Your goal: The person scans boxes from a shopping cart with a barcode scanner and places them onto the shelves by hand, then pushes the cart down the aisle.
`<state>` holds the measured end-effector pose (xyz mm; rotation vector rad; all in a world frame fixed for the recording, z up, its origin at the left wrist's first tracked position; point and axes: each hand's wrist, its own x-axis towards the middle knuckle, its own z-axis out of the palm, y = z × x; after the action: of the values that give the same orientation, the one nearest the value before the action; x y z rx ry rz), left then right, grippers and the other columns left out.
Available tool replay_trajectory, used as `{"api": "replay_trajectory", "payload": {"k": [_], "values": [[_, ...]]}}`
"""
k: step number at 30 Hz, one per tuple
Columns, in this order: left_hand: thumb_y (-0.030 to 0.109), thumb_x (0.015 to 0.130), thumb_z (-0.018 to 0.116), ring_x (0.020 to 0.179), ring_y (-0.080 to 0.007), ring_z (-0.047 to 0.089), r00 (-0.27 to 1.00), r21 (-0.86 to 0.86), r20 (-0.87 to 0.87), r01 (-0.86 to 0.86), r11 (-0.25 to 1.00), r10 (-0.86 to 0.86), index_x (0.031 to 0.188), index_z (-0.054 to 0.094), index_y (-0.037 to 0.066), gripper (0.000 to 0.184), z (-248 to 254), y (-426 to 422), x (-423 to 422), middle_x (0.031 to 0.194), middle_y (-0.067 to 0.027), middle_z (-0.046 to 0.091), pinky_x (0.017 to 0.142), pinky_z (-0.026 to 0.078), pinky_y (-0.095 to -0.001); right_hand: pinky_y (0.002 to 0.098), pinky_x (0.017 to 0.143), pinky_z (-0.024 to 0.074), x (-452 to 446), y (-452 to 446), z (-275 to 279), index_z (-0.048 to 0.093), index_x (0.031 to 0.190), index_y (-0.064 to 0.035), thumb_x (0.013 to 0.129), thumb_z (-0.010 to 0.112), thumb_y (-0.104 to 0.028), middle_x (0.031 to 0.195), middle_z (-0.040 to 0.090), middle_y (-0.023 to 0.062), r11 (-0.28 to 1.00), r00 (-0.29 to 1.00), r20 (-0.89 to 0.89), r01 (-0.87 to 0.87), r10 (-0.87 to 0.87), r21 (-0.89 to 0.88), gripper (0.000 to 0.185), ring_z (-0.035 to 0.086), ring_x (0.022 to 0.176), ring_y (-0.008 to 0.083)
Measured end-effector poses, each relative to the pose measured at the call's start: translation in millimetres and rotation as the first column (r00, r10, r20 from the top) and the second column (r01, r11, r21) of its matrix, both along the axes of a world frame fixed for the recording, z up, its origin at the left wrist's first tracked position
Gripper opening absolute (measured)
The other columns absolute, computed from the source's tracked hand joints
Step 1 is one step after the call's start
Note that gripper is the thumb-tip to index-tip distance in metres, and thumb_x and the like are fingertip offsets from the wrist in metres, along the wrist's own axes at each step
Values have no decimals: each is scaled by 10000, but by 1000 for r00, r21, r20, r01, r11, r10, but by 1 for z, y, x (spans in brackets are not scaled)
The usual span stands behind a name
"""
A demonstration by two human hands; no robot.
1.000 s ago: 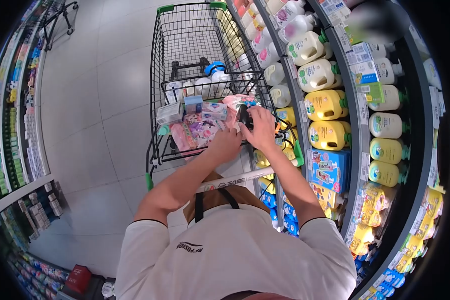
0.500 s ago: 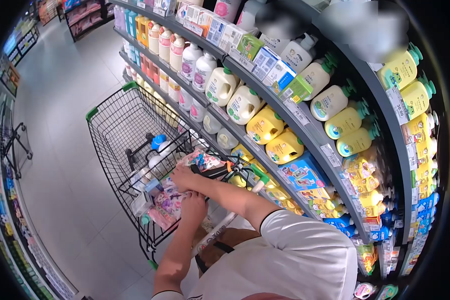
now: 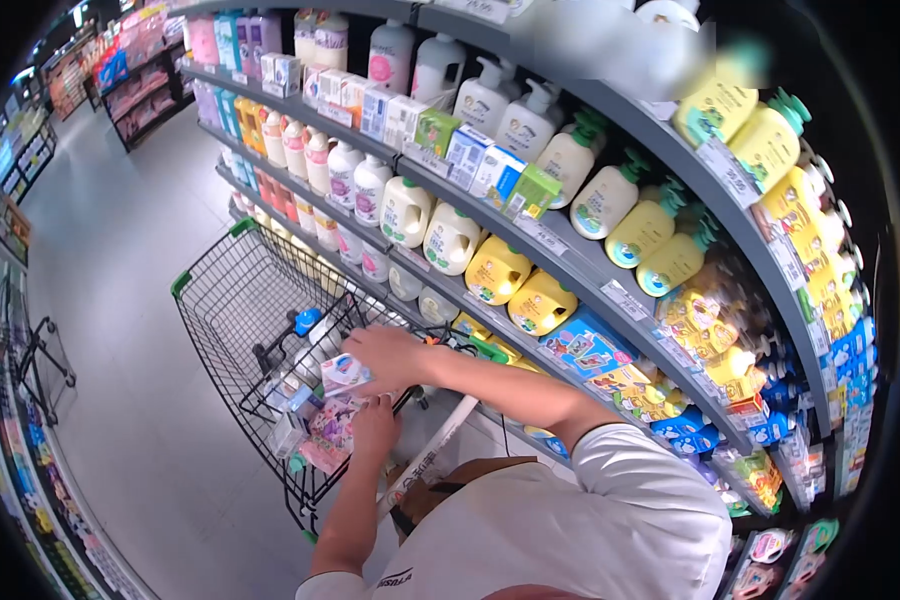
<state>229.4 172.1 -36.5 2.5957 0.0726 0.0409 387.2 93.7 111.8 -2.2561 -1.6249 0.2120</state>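
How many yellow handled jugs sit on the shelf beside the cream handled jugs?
2: one yellow jug next to the cream jugs, another yellow jug right of it. More may be hidden behind.

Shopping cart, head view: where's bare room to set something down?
Cart: the far part, between its green corners and the blue cap. Also floor between cart and left-side shelving. Crowded: near end, with floral packet, boxes, left hand and right hand.
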Motion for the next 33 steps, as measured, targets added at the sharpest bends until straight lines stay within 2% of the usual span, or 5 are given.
{"api": "replay_trajectory", "payload": {"k": [5,9,13,22,33], "values": [[245,861,781,936,-395,730,999,27,40,3,1000,-4,1032,640,29,309,-4,-1,-2,985,-188,708,782,606,-510,388,850,551,-12,-133,115,622,1266,-44,777,904,-430,1145,696,135,892,870,-385,405,-309,199,684,712,996,286],[251,871,784,926,-400,730,997,18,74,-9,1000,8,1006,629,26,305,2,-3,0,964,-186,706,759,606,-511,285,858,531,-3,-216,150,529,1408,-80,915,852,-235,1148,665,24,546,692,-656,689,-302,476,610,645,1023,117],[249,882,765,897,-415,725,999,-10,48,-14,1000,14,1028,630,24,301,8,-3,0,980,-205,704,774,595,-525,214,741,477,40,-265,177,601,1361,-60,990,772,-334,1049,692,-16,185,643,-671,758,-369,625,492,627,902,39],[274,872,786,932,-391,729,997,34,83,-7,999,4,1011,625,26,327,3,-5,-3,972,-182,705,771,607,-503,386,870,548,96,-267,175,635,1315,4,864,862,-339,1061,709,150,386,521,87,498,-849,777,610,694,960,281],[277,872,789,946,-372,727,998,54,69,-7,999,3,1006,622,35,323,10,-12,-12,962,-169,702,768,610,-490,477,1008,509,134,-274,158,592,1412,-27,790,727,-240,1196,696,242,606,633,114,650,-765,457,672,665,1103,417]]}}
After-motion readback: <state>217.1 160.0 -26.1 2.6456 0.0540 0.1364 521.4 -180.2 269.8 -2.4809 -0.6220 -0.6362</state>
